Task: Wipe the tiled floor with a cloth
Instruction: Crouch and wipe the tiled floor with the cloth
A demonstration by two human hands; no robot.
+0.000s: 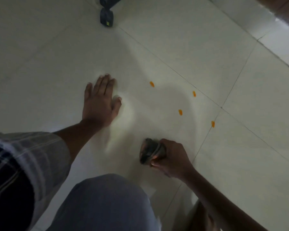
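Observation:
The floor (198, 52) is pale glossy tile with thin dark grout lines. My left hand (100, 101) lies flat on it, palm down, fingers spread, holding nothing. My right hand (170, 158) is closed around a bunched dark cloth (149, 151), which presses on the tile near my knee. Several small orange spots (180, 112) dot the tile beyond the cloth, apart from it, with one spot (151, 84) nearest my left hand.
A dark furniture leg or wheel (106, 16) stands at the top centre. My knee in blue jeans (105, 204) fills the lower middle. A checked sleeve (23, 157) covers my left arm. A wall base or step runs along the top right.

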